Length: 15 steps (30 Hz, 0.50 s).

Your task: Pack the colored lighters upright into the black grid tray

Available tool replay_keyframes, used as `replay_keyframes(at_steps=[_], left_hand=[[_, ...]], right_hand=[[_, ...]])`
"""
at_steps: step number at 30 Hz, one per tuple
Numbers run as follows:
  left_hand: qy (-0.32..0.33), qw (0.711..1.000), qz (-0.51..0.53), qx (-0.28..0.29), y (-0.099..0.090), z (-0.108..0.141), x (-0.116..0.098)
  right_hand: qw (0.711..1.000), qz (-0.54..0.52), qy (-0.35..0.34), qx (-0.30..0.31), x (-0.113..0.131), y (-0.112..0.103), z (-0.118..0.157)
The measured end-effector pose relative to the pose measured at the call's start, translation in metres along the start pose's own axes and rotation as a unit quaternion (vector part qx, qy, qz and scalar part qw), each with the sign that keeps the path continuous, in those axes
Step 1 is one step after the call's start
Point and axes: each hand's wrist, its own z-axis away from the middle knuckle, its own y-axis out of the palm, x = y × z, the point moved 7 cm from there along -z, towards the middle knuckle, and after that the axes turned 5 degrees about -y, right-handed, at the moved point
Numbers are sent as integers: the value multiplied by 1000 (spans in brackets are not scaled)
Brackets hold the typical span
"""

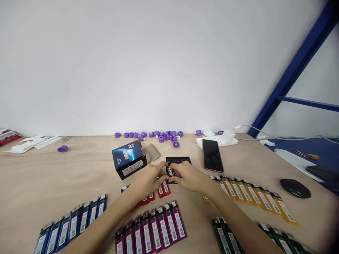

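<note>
My left hand (150, 179) and my right hand (190, 177) meet over a black slotted tray (182, 159). Between them are a couple of lighters (170, 171), their metal tops showing and the fingers of both hands closed round them from either side. How far the lighters sit in the tray is hidden by my fingers. Red lighters (164, 188) lie in front of the tray, partly under my left hand and forearm. Left of the tray stands a blue and black cardboard box (129, 158) with its flap open.
Rows of purple lighters (150, 229), blue lighters (71, 222), yellow lighters (254, 194) and green lighters (225, 236) surround my forearms. A phone (212, 155) leans on a power strip (225, 139). Purple caps (166, 135) line the wall. A mouse (295, 188) lies right.
</note>
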Motion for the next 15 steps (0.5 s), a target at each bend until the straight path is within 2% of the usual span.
replay_keyframes(at_steps=[4, 10, 15], left_hand=[[-29, 996, -76, 34, -11, 6, 9], [-20, 987, -130, 96, 17, 14, 3], [-16, 986, -141, 93, 26, 13, 1]], right_hand=[[1000, 1, 8, 4, -3, -1, 1], [1000, 15, 10, -6, 2, 1, 1], [999, 34, 20, -9, 4, 6, 0]])
